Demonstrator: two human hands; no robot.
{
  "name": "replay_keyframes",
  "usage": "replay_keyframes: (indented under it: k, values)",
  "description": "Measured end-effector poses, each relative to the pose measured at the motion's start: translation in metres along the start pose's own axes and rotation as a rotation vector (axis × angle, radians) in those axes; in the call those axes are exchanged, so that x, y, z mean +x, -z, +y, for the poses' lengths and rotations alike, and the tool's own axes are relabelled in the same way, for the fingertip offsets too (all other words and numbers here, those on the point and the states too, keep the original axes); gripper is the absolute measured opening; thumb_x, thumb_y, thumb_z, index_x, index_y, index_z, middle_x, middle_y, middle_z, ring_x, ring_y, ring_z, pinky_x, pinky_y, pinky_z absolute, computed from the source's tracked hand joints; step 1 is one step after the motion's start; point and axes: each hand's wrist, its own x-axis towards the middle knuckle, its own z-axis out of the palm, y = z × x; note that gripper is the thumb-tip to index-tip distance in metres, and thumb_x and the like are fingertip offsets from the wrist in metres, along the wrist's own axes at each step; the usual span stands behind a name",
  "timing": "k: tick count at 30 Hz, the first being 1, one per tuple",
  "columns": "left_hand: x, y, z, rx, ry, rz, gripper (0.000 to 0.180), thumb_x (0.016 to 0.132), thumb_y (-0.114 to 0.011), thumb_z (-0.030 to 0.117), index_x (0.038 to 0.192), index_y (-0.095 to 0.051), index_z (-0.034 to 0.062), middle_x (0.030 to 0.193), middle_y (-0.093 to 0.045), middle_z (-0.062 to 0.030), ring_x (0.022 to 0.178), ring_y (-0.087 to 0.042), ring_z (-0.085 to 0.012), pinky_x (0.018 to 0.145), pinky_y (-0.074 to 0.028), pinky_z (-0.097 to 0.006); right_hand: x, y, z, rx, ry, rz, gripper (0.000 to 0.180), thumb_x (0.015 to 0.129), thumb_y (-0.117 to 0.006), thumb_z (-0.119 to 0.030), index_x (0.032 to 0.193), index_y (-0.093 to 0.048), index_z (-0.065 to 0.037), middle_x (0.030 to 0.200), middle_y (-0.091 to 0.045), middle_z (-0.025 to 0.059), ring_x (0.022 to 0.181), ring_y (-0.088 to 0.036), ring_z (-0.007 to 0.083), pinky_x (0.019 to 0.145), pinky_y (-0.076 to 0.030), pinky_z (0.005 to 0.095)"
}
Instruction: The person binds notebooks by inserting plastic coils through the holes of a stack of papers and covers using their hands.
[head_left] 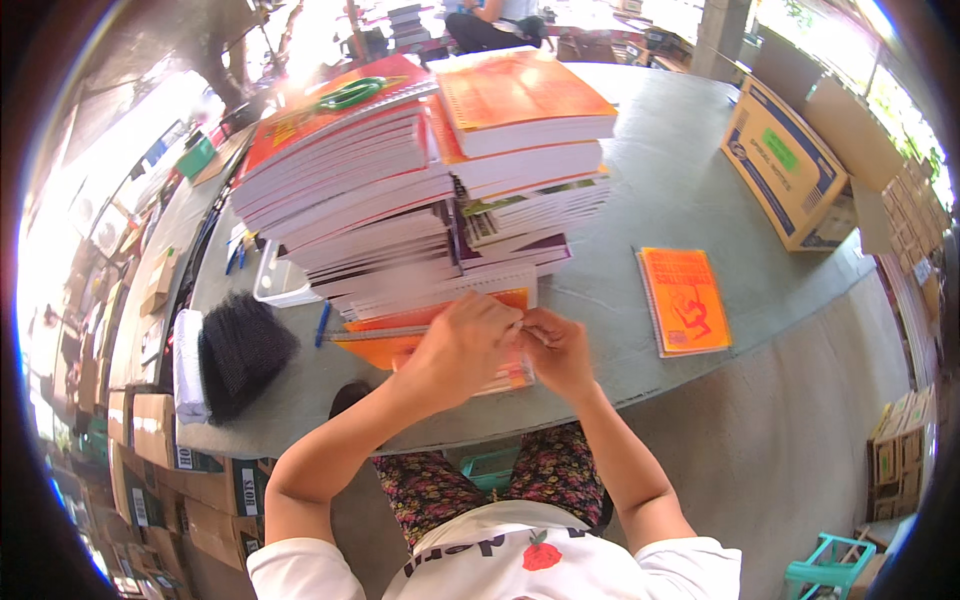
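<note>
Surveying the grey table (690, 170) from above: two tall stacks of spiral-bound books (420, 170) stand side by side at its middle, touching, the left one topped by a red cover, the right by an orange one. One cardboard box (785, 165) sits at the far right edge. One black knitted item (240, 352) lies at the left. One orange spiral-bound notebook (685, 300) lies alone, well apart to the right. One orange booklet (400, 345) rests at the near edge before the stacks, flat, partly covered. The left hand (462, 345) presses down on it, fingers curled; the right hand (555, 350) pinches its edge beside the left. One blue pen (323, 324) lies just left.
</note>
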Motion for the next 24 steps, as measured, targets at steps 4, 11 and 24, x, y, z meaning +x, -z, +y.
replay_keyframes:
  k: [4, 11, 24]
  values:
    - [-0.001, 0.003, 0.002, 0.067, 0.141, -0.024, 0.022, 0.068, -0.065, 0.005, 0.088, -0.06, 0.0041, 0.08, -0.058, -0.0101, 0.08, -0.055, -0.0298, 0.069, -0.045, -0.04, 0.003, -0.013, -0.007, -0.309, 0.238, 0.082, 0.016, 0.078, -0.063, 0.0, 0.094, -0.061, 0.001, 0.087, -0.065, 0.0127, 0.074, -0.063, 0.0203, 0.067, -0.049, 0.0258]
    - [-0.023, 0.045, 0.021, 0.457, 0.215, -0.151, 0.023, 0.068, -0.063, 0.004, 0.09, -0.061, 0.0052, 0.082, -0.059, -0.0096, 0.079, -0.054, -0.0294, 0.072, -0.042, -0.039, -0.024, 0.015, -0.028, -0.316, 0.04, 0.221, 0.029, 0.07, -0.072, -0.005, 0.098, -0.063, -0.002, 0.086, -0.065, 0.0089, 0.083, -0.063, 0.0197, 0.07, -0.05, 0.0289]
    - [0.006, 0.037, 0.056, 0.222, -0.168, 0.236, 0.03, 0.065, -0.07, 0.009, 0.094, -0.062, 0.0059, 0.094, -0.056, -0.0077, 0.087, -0.051, -0.0278, 0.075, -0.041, -0.039, -0.032, 0.162, -0.116, -0.666, 0.587, 0.806, 0.019, 0.083, -0.056, 0.001, 0.1, -0.063, -0.001, 0.095, -0.066, 0.0111, 0.091, -0.063, 0.0199, 0.079, -0.052, 0.0307]
